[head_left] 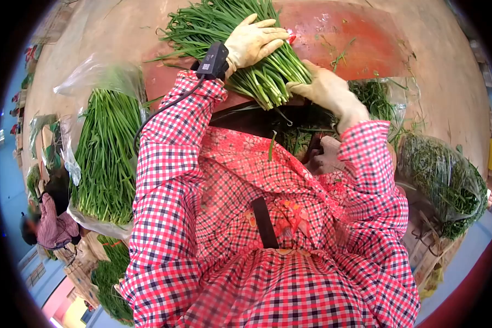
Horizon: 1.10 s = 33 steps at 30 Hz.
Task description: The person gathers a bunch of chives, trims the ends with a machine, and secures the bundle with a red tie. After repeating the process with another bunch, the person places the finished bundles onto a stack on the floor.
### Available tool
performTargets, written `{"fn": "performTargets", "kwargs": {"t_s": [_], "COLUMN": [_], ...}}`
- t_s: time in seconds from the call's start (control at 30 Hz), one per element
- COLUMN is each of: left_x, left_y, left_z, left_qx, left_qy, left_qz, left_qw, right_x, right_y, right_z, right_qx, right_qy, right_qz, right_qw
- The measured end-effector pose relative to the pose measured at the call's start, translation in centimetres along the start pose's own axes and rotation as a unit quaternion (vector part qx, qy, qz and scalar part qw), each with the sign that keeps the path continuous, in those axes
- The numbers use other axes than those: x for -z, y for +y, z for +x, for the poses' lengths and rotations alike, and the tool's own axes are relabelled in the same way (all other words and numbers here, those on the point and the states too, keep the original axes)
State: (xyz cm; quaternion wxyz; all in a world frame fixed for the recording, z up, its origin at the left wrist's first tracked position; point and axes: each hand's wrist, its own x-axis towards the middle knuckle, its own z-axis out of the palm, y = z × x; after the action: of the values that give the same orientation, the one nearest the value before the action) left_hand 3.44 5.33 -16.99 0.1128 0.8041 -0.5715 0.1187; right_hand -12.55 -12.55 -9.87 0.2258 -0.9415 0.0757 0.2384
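Observation:
A large bunch of long green garlic chives (pixel 268 82) lies slantwise over a red board, its pale cut ends towards me. My left hand (pixel 255 42), in a cream glove, rests flat on top of the bunch with its fingers stretched out. By its fingertips shows a small red piece (pixel 291 36), perhaps a band or tape. At the cut-end side my right hand (pixel 327 92), also gloved, curls around the stems' right edge, thumb in front and the other fingers partly hidden.
Left of me a clear bag (pixel 106 82) holds more chives (pixel 105 153). Loose green scraps (pixel 374 98) lie at the right, near a full plastic bag of greens (pixel 443 175). The red board (pixel 339 41) carries a few clippings. A person (pixel 52 224) sits at far left.

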Motion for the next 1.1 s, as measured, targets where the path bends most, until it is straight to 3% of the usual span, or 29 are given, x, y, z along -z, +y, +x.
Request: {"fn": "performTargets", "kwargs": {"t_s": [0.13,0.23,0.27,0.37,0.43,0.5,0.6,0.7,0.83,1.1], "left_x": [0.6,0.5,0.5,0.7,0.8,0.9,0.9,1.0,1.7,2.3], "left_y": [0.1,0.0,0.0,-0.2,-0.3,-0.5,-0.6,-0.6,0.1,0.4], "left_z": [0.1,0.3,0.3,0.4,0.2,-0.2,-0.3,0.0,0.5,-1.2], "left_qx": [0.006,0.004,0.005,-0.002,-0.013,-0.019,-0.017,-0.014,-0.032,-0.046], "left_qy": [-0.008,-0.005,-0.003,-0.018,-0.015,-0.017,-0.030,-0.032,-0.007,-0.016], "left_qz": [-0.019,-0.028,-0.031,-0.037,-0.031,-0.031,-0.041,-0.038,0.020,0.025], "left_qw": [1.000,1.000,0.999,0.999,0.999,0.999,0.999,0.999,0.999,0.999], "right_x": [-0.7,-3.0,-3.8,-5.2,-6.8,-7.3,-7.9,-8.5,-9.1,-9.5], "right_y": [4.4,7.2,6.1,3.1,2.5,1.5,0.8,1.4,1.9,1.9], "right_z": [-0.6,1.4,1.3,1.5,3.0,3.0,2.4,2.9,3.8,3.8], "right_qx": [-0.025,0.079,0.076,0.105,0.143,0.152,0.203,0.210,0.164,0.183], "right_qy": [0.174,0.290,0.327,0.383,0.374,0.419,0.511,0.519,0.525,0.472], "right_qz": [0.186,0.370,0.421,0.345,0.396,0.349,0.141,0.100,0.111,0.225], "right_qw": [0.967,0.879,0.842,0.851,0.826,0.824,0.823,0.823,0.828,0.832]}}
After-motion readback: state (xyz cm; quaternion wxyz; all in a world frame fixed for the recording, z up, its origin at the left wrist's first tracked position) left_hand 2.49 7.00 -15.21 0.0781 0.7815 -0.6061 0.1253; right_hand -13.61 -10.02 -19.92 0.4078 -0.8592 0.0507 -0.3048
